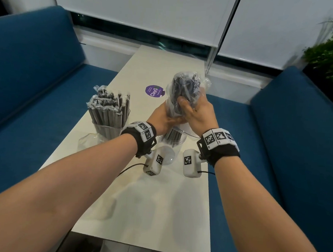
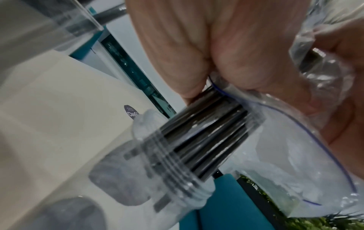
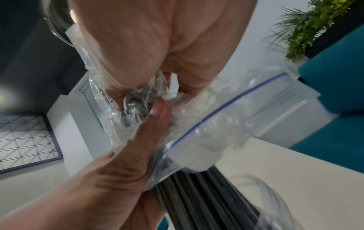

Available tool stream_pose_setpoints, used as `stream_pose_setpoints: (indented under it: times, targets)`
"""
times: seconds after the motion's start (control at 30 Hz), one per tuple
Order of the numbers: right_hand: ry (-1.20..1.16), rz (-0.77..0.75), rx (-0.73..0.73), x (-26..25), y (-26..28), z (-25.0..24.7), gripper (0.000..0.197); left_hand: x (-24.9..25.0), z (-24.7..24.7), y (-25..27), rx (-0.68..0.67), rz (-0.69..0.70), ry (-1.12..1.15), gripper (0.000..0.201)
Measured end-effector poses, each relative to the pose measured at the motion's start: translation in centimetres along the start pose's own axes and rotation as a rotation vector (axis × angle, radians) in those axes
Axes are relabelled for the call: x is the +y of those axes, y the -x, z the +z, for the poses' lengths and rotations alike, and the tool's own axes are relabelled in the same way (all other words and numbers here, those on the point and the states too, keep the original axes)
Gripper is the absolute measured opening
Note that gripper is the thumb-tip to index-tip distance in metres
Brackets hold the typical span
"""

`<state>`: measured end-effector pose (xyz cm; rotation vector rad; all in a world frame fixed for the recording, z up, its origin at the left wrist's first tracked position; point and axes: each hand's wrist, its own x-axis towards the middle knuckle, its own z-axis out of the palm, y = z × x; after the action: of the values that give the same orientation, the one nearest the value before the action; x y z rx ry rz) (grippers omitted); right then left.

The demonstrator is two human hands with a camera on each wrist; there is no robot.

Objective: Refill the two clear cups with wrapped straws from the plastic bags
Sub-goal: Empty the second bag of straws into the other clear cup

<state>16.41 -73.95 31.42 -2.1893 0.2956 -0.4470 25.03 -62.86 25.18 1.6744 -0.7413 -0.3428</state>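
Observation:
Both hands hold a clear zip bag (image 1: 185, 88) of dark wrapped straws, mouth down, over the near clear cup (image 1: 170, 147). My left hand (image 1: 168, 119) grips the bag's lower part; my right hand (image 1: 189, 105) squeezes its upper part. In the left wrist view the straws (image 2: 206, 132) stick out of the bag's blue-lined mouth (image 2: 295, 140) into the cup (image 2: 177, 179). The right wrist view shows my right hand (image 3: 147, 54) on the bag (image 3: 216, 124), with straws (image 3: 197, 194) below. A second clear cup (image 1: 107, 132) at the left stands packed with wrapped straws (image 1: 108, 106).
An emptied plastic bag (image 1: 88, 140) lies beside the left cup. A purple round sticker (image 1: 154, 90) marks the white table (image 1: 157, 203) beyond the cups. Blue sofas (image 1: 36, 98) flank the table on both sides. A green plant (image 1: 331, 58) stands at the far right.

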Motion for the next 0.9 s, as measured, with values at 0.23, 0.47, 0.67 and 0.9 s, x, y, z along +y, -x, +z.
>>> stream_pose_setpoints:
  times: [0.23,0.47,0.67,0.9]
  targets:
    - [0.015,0.071,-0.015,2.0,0.8,0.1,0.043,0.8,-0.8,1.7,0.02,-0.198,-0.369,0.099]
    - [0.112,0.093,-0.24,1.7,2.0,-0.6,0.072,3.4,-2.9,4.6,-0.077,-0.134,-0.232,0.085]
    - [0.04,-0.02,0.047,0.0,2.7,-1.8,0.065,4.5,-4.5,5.1,0.043,-0.119,-0.202,0.073]
    - [0.171,0.004,-0.07,-1.2,3.2,-2.5,0.051,6.8,-5.2,5.3,0.094,-0.064,-0.31,0.072]
